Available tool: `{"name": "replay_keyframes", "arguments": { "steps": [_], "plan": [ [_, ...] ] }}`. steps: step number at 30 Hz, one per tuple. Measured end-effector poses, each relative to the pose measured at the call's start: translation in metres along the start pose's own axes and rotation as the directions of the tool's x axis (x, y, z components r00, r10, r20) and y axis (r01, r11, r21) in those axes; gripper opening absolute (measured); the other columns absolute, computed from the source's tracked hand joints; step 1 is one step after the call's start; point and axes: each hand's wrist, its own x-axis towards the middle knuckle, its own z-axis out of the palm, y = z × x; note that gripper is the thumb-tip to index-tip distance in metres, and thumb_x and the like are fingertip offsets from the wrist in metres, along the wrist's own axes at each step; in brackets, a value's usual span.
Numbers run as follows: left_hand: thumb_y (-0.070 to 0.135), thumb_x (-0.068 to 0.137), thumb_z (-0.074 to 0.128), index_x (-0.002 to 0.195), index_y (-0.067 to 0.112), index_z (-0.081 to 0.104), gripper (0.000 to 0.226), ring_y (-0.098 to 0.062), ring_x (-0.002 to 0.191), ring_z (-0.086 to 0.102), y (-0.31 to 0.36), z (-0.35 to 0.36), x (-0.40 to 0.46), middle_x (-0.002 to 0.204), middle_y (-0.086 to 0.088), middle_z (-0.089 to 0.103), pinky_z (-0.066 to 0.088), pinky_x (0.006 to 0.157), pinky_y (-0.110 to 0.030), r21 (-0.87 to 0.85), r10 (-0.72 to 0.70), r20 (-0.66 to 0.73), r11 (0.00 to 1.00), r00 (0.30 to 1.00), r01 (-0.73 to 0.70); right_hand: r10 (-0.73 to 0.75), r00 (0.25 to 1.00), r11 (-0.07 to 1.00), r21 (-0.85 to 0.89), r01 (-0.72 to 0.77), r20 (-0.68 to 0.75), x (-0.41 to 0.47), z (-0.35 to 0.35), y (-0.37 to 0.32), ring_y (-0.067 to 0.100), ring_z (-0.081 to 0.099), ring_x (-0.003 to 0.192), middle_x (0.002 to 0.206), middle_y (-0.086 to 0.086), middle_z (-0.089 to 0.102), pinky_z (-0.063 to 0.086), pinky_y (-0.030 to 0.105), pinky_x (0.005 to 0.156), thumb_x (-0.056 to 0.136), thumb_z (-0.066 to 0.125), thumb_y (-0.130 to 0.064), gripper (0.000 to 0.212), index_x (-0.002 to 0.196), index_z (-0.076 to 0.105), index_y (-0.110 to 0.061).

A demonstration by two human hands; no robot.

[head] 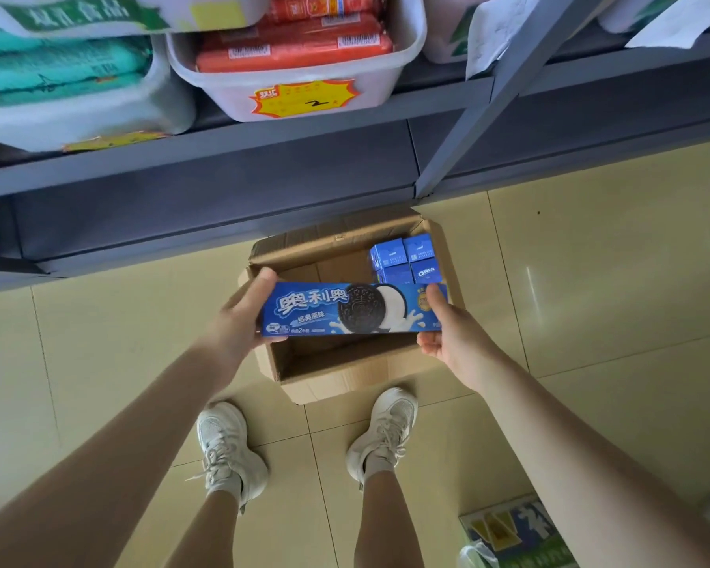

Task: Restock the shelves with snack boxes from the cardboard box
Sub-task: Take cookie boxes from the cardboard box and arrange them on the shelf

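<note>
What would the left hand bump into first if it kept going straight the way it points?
Probably the cardboard box on the floor: the left hand, gripping the blue cookie box, points forward and down toward it. Depth is unclear.

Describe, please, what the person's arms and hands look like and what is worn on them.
Both forearms are bare to the frame's edge, with no sleeves showing. The left hand and right hand wear no gloves; no rings, watch or bracelet are visible.
</note>
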Motion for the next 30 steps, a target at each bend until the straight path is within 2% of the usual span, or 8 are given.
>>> {"name": "replay_keyframes", "arguments": {
  "steps": [3,7,12,14,17,23,26,30],
  "plan": [
    [0.053,0.061,0.074,0.083,0.033,0.06,0.033,-0.011,0.073,0.062,-0.011,-0.021,0.018,0.082,0.004,0.068,0.044,0.064,-0.022,0.558,0.097,0.154,0.813,0.983,-0.168,-0.047,0.997,0.998,-0.031,0.049,0.061,0.008,0.006,0.024,0.007,0.045,0.045,0.071,-0.004,0.058,0.04,0.02,0.047,0.084,0.056,-0.05,0.029,0.084,0.062,-0.022],
    [0.068,0.05,0.067,0.094,0.038,0.057,0.054,0.004,0.077,0.061,-0.043,-0.026,0.048,0.086,0.018,0.065,0.043,0.071,-0.019,0.86,-0.274,0.293,0.495,0.916,-0.127,-0.1,0.985,0.959,-0.249,0.132,0.139,0.026,0.029,0.054,0.003,0.047,0.044,0.069,-0.001,0.058,0.038,0.022,0.046,0.086,0.058,-0.042,0.023,0.08,0.06,-0.02],
    [0.046,0.062,0.079,0.096,0.036,0.057,0.042,0.0,0.082,0.062,-0.094,0.002,0.084,0.09,0.015,0.066,0.049,0.072,-0.022,0.779,-0.201,0.369,0.599,0.907,-0.184,-0.191,0.967,0.864,-0.44,0.246,0.166,0.063,0.049,0.074,0.018,0.06,0.066,0.073,0.003,0.062,0.045,0.033,0.061,0.091,0.046,-0.048,0.034,0.077,0.059,-0.02],
    [0.043,0.063,0.079,0.096,0.033,0.057,0.041,-0.005,0.082,0.062,-0.107,0.002,0.099,0.088,0.011,0.066,0.05,0.071,-0.025,0.765,-0.128,0.304,0.624,0.944,-0.161,-0.5,0.865,0.644,-0.655,0.396,0.031,0.09,0.034,0.075,0.027,0.055,0.084,0.08,0.003,0.06,0.04,0.032,0.074,0.093,0.042,-0.044,0.03,0.078,0.06,-0.025],
    [0.042,0.064,0.079,0.096,0.027,0.056,0.042,-0.008,0.075,0.061,-0.125,-0.001,0.118,0.082,0.008,0.064,0.043,0.059,-0.022,0.728,-0.076,0.174,0.681,0.982,-0.077,-0.655,0.742,0.438,-0.872,0.219,-0.143,0.129,0.009,0.077,0.033,0.045,0.117,0.123,0.016,0.05,0.035,0.039,0.096,0.086,0.06,-0.03,0.042,0.121,0.052,-0.007],
    [0.039,0.065,0.08,0.099,0.024,0.058,0.043,-0.013,0.078,0.063,-0.145,-0.017,0.141,0.084,0.004,0.066,0.046,0.065,-0.028,0.709,-0.02,0.058,0.704,0.998,-0.027,-0.641,0.758,-0.036,-0.991,0.129,0.122,0.17,0.001,0.106,0.035,0.046,0.119,0.129,0.017,0.048,0.042,0.047,0.09,0.075,0.07,-0.015,0.064,0.13,0.04,-0.006],
    [0.041,0.064,0.08,0.097,0.027,0.057,0.043,-0.01,0.075,0.062,-0.144,-0.021,0.141,0.082,0.008,0.065,0.044,0.059,-0.025,0.679,-0.011,0.039,0.734,0.999,-0.019,-0.639,0.767,0.033,-0.994,0.102,0.057,0.175,0.002,0.11,0.033,0.049,0.113,0.127,0.013,0.05,0.045,0.045,0.083,0.079,0.064,-0.009,0.047,0.121,0.044,-0.007],
    [0.045,0.063,0.079,0.098,0.028,0.057,0.046,-0.009,0.073,0.063,-0.132,-0.021,0.121,0.082,0.008,0.066,0.041,0.056,-0.024,0.649,-0.02,0.022,0.761,1.0,0.001,-0.566,0.823,0.605,-0.705,0.37,-0.054,0.15,0.0,0.092,0.015,0.059,0.089,0.1,-0.004,0.062,0.046,0.03,0.069,0.069,0.078,-0.019,0.05,0.108,0.048,-0.012]
  ]
}}
